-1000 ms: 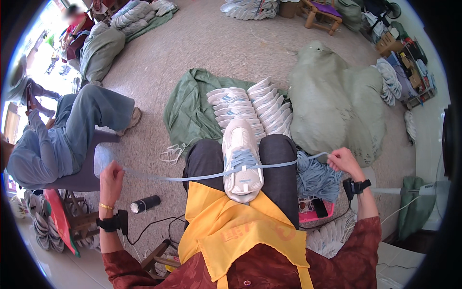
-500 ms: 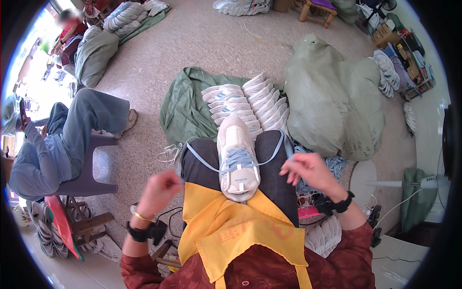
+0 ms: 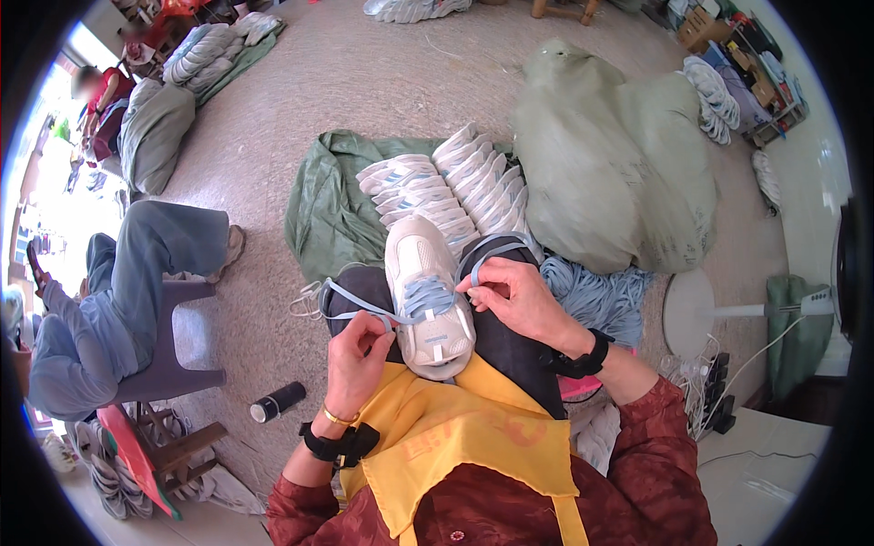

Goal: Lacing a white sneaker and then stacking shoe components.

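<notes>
A white sneaker (image 3: 421,257) rests on my lap between my knees, its toe pointing away from me. Light blue shoelace (image 3: 428,296) crosses its front, and the loose ends trail over both my thighs. Close to the shoe's left side, my left hand (image 3: 358,361) is closed in a pinch on the lace. On the other side, my right hand (image 3: 512,298) pinches the lace between thumb and fingers near the eyelets. A yellow apron (image 3: 455,428) covers my lap below the shoe.
Rows of white shoe pieces (image 3: 419,191) lie ahead on a green sheet (image 3: 314,209). A big pale green sack (image 3: 610,164) and a heap of blue laces (image 3: 596,305) are at right, by a white fan (image 3: 692,314). Left, a person (image 3: 118,309) sits on a grey stool (image 3: 177,355).
Both hands have come inward from the sides to the shoe and now pinch the lace. The view has shifted slightly, and a black cylinder shows on the floor at left.
</notes>
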Demonstrator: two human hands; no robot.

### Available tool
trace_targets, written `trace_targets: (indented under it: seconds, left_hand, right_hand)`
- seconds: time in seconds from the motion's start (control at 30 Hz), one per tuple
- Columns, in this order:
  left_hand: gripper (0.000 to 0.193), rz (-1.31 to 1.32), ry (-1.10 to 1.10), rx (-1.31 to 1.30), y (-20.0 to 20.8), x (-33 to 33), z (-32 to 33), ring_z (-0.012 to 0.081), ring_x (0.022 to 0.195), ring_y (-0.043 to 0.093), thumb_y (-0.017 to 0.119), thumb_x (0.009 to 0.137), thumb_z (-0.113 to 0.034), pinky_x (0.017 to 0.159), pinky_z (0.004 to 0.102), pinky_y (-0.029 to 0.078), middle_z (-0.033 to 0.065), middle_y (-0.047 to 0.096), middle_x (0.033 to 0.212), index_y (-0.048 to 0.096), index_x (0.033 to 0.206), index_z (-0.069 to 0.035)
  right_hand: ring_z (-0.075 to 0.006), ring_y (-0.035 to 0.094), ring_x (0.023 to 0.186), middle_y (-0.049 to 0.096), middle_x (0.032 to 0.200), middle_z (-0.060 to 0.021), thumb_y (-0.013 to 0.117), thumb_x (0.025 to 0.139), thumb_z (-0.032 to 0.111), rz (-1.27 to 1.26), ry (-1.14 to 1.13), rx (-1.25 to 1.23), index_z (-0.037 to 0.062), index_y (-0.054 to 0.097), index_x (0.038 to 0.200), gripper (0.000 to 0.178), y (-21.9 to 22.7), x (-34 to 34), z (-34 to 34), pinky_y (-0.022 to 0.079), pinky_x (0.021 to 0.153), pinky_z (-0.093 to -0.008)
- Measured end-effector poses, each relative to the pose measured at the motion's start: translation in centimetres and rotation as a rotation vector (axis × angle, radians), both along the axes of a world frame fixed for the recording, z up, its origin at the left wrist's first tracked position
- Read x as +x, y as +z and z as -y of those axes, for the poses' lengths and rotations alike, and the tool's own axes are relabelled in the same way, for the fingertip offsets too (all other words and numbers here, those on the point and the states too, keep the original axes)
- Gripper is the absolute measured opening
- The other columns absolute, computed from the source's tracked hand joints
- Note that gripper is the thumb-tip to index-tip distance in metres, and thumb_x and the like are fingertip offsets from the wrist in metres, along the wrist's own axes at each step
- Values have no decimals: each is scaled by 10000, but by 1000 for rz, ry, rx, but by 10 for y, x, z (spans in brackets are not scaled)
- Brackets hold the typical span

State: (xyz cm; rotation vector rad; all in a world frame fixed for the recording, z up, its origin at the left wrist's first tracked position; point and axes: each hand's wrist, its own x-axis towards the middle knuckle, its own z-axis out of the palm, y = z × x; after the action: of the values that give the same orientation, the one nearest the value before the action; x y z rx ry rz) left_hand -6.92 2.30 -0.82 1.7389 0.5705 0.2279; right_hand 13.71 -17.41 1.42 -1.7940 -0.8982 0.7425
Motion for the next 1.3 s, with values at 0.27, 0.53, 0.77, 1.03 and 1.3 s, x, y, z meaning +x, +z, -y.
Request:
trace_targets:
  seconds: [0.27, 0.53, 0.77, 1.03, 1.3]
  left_hand:
    - [140, 0, 23, -226, 2, 2, 2, 71, 867, 626, 644, 935, 98, 789, 237, 543, 75, 699, 1078, 535, 926, 11]
    - [140, -7, 24, -263, 3, 2, 2, 85, 919, 636, 636, 945, 100, 846, 247, 546, 74, 686, 1099, 534, 928, 5]
    - [134, 73, 66, -351, -5, 5, 3, 111, 936, 657, 612, 962, 97, 864, 265, 564, 84, 675, 1103, 531, 931, -5]
    - [99, 176, 95, -422, -14, 11, 5, 133, 959, 673, 613, 984, 57, 903, 288, 569, 100, 671, 1121, 546, 950, -6]
    - [143, 186, 105, -432, -17, 15, 10, 124, 985, 676, 617, 973, 93, 901, 263, 585, 92, 661, 1083, 512, 943, 2]
  right_hand:
    - [-100, 714, 867, 738, 952, -57, 656, 952, -61, -276, -142, 113, -52, 718, 1035, 104, -15, -9, 3, 604, 817, -245]
    - [-89, 708, 809, 745, 903, -60, 705, 923, -38, -164, -129, 119, -52, 721, 981, 61, -11, -12, 2, 583, 746, -238]
    - [-142, 717, 710, 728, 832, -112, 697, 871, -44, 265, -18, 94, -48, 679, 907, 40, -2, -13, -4, 561, 657, -267]
    - [-78, 708, 742, 728, 812, -67, 725, 872, -37, -15, -74, 32, -41, 702, 961, 92, -3, -10, -6, 552, 667, -230]
    - [-58, 690, 755, 722, 819, -43, 729, 891, -32, -17, -65, 14, -37, 702, 966, 80, -5, -11, -6, 548, 679, -219]
